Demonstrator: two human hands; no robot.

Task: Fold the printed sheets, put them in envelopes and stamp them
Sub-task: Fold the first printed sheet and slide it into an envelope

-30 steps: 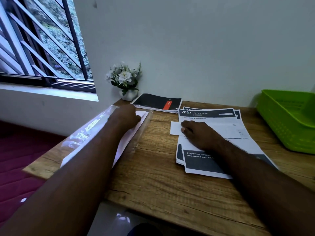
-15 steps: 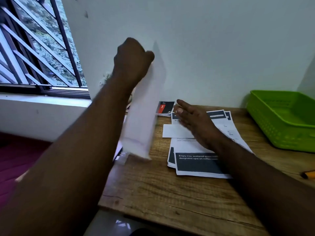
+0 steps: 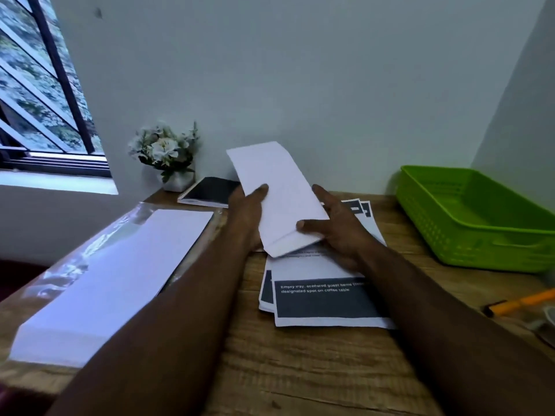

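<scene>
1. Since the earlier frame, the white envelope (image 3: 277, 196) has been brought down from high against the wall to just above the printed sheets (image 3: 322, 295), and the right hand (image 3: 338, 228) has been lifted off the sheets to meet it.
2. The envelope is now held between both hands, tilted with its far end raised toward the wall and its near end low over the stack.
3. The left hand (image 3: 246, 217) is placed at the envelope's left edge, its thumb laid on the upper face and its fingers hidden beneath; the paper is gripped by it.
4. The right hand is curled under the near right corner, with the thumb pressed on top, so the envelope is pinched there too.
5. On the top sheet a dark panel is printed with white text, of which "Empty tray, scattered guest items" and "designated spot on coffee table" can be read.
6. A plastic-wrapped pack of envelopes (image 3: 114, 277) is laid at the left of the wooden table (image 3: 300, 370).
7. A dark spiral notebook (image 3: 210, 192) and a small potted plant (image 3: 168, 154) are set at the far edge.
8. A green basket (image 3: 480, 217) is placed at the right, with an orange pen (image 3: 522, 303) nearer.
</scene>
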